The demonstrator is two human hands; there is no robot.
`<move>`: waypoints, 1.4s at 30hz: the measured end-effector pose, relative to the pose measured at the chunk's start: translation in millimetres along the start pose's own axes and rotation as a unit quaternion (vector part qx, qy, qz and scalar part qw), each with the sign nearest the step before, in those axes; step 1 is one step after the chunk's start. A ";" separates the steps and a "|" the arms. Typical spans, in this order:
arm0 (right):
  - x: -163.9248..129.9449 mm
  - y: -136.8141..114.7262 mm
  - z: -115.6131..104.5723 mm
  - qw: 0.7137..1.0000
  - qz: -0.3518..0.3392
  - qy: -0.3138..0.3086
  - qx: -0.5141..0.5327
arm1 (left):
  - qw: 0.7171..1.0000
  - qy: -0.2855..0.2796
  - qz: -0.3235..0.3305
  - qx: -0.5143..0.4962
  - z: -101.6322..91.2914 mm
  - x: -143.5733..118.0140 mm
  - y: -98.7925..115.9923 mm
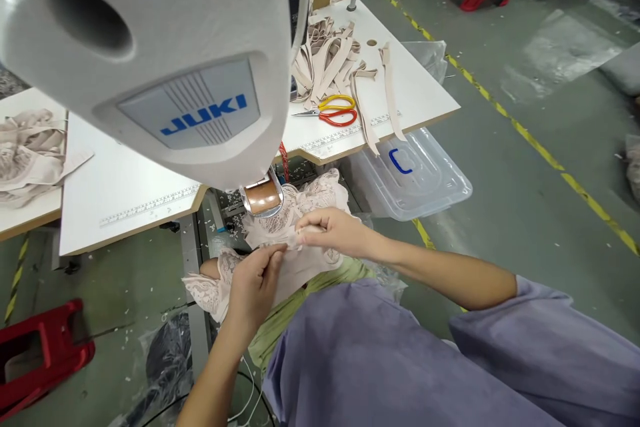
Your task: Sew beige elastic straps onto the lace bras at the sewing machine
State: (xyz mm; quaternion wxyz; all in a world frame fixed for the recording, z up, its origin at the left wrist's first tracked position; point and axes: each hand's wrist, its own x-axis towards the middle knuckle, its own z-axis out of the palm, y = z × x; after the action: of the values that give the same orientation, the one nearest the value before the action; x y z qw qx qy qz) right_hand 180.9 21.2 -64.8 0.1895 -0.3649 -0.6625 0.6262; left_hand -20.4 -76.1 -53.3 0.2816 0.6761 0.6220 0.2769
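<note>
The pale pink lace garment (320, 197) lies across my lap, under and around both hands, its scalloped lace spreading beyond my fingertips and also to the left of my left grip. My left grip (256, 277) pinches an edge of it between thumb and forefinger. Just beside it, slightly farther forward, my right grip (327, 232) pinches the same cloth, thumb and fingertips pressed together on it. Green cloth (273, 337) shows beneath, nearer me than the garment.

Directly ahead of my hands looms the white JUKI sewing machine (195, 33). Beyond my right grip, on the table (420, 97), lie scissors (337, 111) with one yellow and one red handle, and behind them a heap of beige fabric strips (333, 57). Right of my right grip, below the table edge, sits a clear plastic box (433, 180) with a blue mark on its lid. Far left of my left grip, more lace pieces (30, 160) are piled; nearer me on that side, a red stool (53, 347) stands on the floor.
</note>
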 end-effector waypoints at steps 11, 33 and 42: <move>-5.8 -8.0 9.9 0.906 -0.314 -0.138 -0.246 | 0.999 -0.029 0.031 0.000 -23.2 0.6 15.1; -3.5 -6.1 30.8 0.959 -0.272 0.024 -0.076 | 0.950 -0.016 -0.131 -0.282 -3.5 11.5 13.6; -5.9 -22.4 28.8 0.955 -0.270 0.047 -0.116 | 0.978 0.165 -0.011 -0.125 7.5 2.1 8.6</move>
State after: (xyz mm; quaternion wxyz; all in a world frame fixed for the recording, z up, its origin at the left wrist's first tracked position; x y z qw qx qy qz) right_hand 158.9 -1.9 -46.1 0.3388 -0.2213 -0.7948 0.4523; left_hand -8.9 -74.8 -52.1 0.2603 0.5737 0.6275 0.4576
